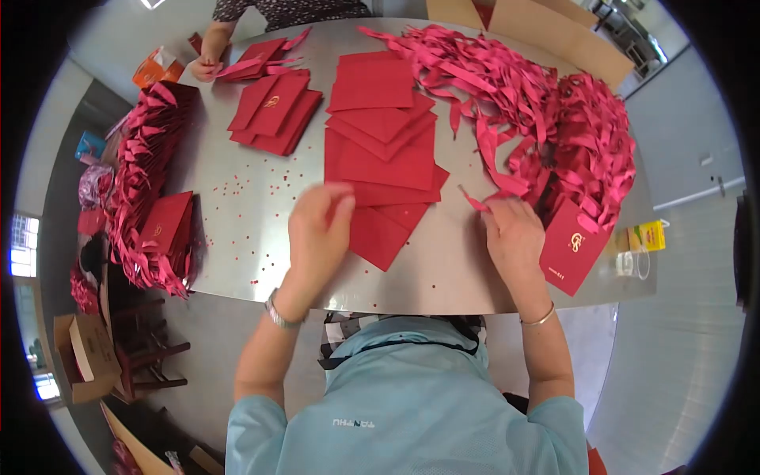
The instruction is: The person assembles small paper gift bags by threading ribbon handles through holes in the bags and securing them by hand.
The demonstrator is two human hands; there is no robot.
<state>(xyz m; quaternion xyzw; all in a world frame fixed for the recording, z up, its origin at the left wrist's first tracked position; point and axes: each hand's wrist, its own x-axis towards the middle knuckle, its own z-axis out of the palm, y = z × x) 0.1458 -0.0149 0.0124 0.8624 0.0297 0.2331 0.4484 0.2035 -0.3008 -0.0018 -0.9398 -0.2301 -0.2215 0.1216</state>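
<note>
My right hand (513,237) is closed in a pinch on a red ribbon (476,201), whose short end sticks out to the left of the fingertips. My left hand (318,229) is held over the left edge of the spread red paper envelopes (380,158). Its fingers curl toward the thumb, slightly blurred, and whatever is between them is hidden. Right of my right hand lies a red card with gold print (575,247), partly under a large heap of red ribbons (507,79).
A long row of ribboned red bags (146,158) lines the metal table's left side. Stacked red cards (277,111) lie near a co-worker's hand (207,68), which touches a ribbon. A yellow box (647,235) stands at the right edge, with cardboard boxes (554,36) behind.
</note>
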